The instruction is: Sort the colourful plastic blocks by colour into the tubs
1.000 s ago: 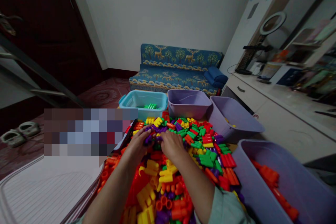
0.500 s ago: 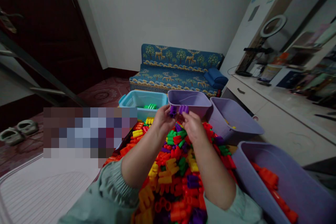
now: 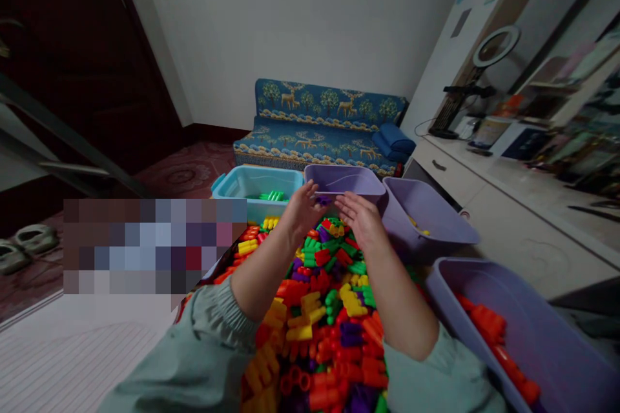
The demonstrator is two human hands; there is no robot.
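My left hand (image 3: 302, 211) is raised above the pile of blocks with its fingers apart. Opposite it, my right hand (image 3: 362, 218) is open, fingers stretched toward the left one, and holds nothing. A purple toy block (image 3: 323, 201) shows by my left fingertips, in front of the middle purple bin (image 3: 346, 171); whether it touches the fingers I cannot tell. Beneath both forearms spreads a heap of plastic blocks (image 3: 320, 293) in red, yellow, green, orange and purple.
A light blue bin (image 3: 259, 172) with green blocks stands left of the middle purple bin. Another purple bin (image 3: 426, 203) has a few yellow pieces. A nearer purple bin (image 3: 527, 310) contains red blocks. Beyond is a blue sofa (image 3: 314, 142); a white ridged surface (image 3: 97, 361) lies at left.
Both hands held purple blocks between them; the fingers have since opened and the hands parted slightly. The purple block now shows lower, between them. The view has shifted a little.
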